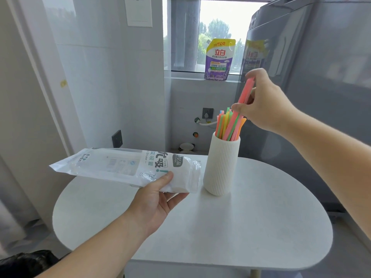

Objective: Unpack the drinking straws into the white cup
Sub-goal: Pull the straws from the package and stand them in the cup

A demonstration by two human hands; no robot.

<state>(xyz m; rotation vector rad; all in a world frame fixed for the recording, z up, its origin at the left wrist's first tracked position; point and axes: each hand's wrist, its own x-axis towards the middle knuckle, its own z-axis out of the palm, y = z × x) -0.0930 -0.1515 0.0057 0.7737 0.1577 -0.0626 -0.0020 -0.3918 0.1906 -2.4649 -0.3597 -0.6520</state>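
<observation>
A tall ribbed white cup [220, 167] stands on the white table [241, 227], with several coloured straws [225, 125] sticking out of its top. My right hand [265, 105] hovers just above the cup and pinches a few pink straws [246, 90], their lower ends down among those in the cup. My left hand [154, 199] holds the clear-and-white plastic straw package [124, 167] by one end, level, to the left of the cup. The package looks flat and empty.
A grey refrigerator [311, 77] stands close behind my right hand. On the window sill sits a purple and yellow detergent pouch [219, 59]. Wall sockets [117, 139] and a tiled wall lie to the left. Something black [26, 263] is at the bottom left.
</observation>
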